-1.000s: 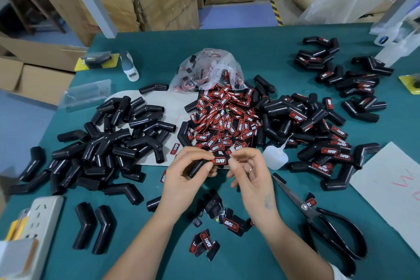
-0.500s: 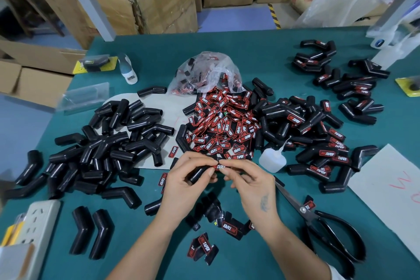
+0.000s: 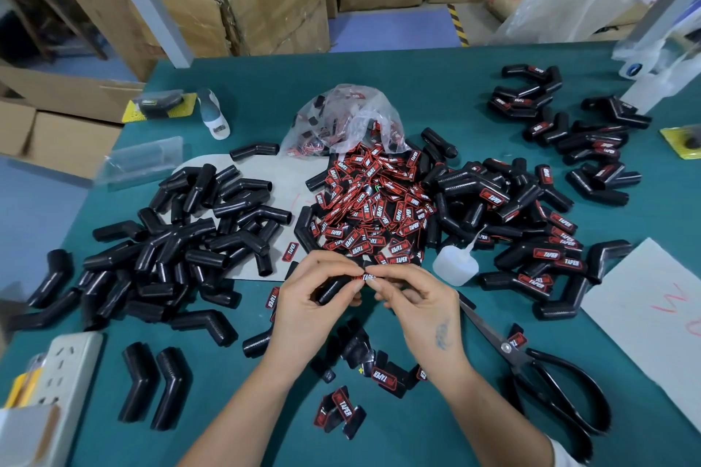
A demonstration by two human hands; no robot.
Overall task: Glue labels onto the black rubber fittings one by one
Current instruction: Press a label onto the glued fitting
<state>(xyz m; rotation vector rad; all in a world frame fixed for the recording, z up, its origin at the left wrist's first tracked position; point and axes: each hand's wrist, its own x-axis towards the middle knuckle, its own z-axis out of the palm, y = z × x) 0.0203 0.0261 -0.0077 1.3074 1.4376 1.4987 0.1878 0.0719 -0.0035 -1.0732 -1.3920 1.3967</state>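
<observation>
- We hold one black rubber fitting [image 3: 330, 288] in our left hand [image 3: 315, 309], with the fingers curled around it, just above the tabletop [image 3: 436, 106].
- Our right hand [image 3: 419, 301] pinches a red and black label [image 3: 367, 277] with its fingertips and holds it against the upper end of this fitting. The two hands touch each other at the label.
- Directly beyond the hands lies the heap of loose labels [image 3: 373, 201], which spills from a clear plastic bag [image 3: 343, 117].
- To the left of our left hand is a pile of plain fittings [image 3: 182, 235] without labels, partly on a pale sheet [image 3: 280, 178].
- To the right of our right hand and beyond it is a pile of labelled fittings [image 3: 531, 224].
- A small glue bottle [image 3: 455, 263] lies just beside our right hand, on its far right side.
- Black scissors [image 3: 546, 375] lie on the right, near our right forearm.
- Some more labels [image 3: 383, 377] lie on the tabletop between our forearms.
</observation>
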